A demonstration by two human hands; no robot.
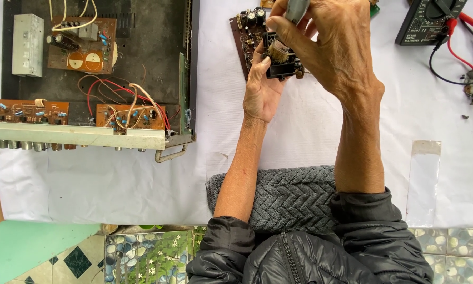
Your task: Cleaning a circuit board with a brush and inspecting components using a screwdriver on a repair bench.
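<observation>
White cloth covers the bench [310,131], and above it the left hand [262,87] pinches a small black electronic module [282,66] by its edges — light, stiff, likely fragile — while the right hand [331,44] grips a brush [285,38] against it.

An opened amplifier chassis [141,58], a black multimeter [428,21] and a grey towel [286,197].

Brush [284,37]: the right hand [334,50] is covering most of its handle, and the top edge is cutting it off.
Black part [282,66]: fingers are hiding much of it.
Multimeter [428,21]: the top edge is cropping it.
Circuit board [248,39]: the hands are partly hiding it.
</observation>
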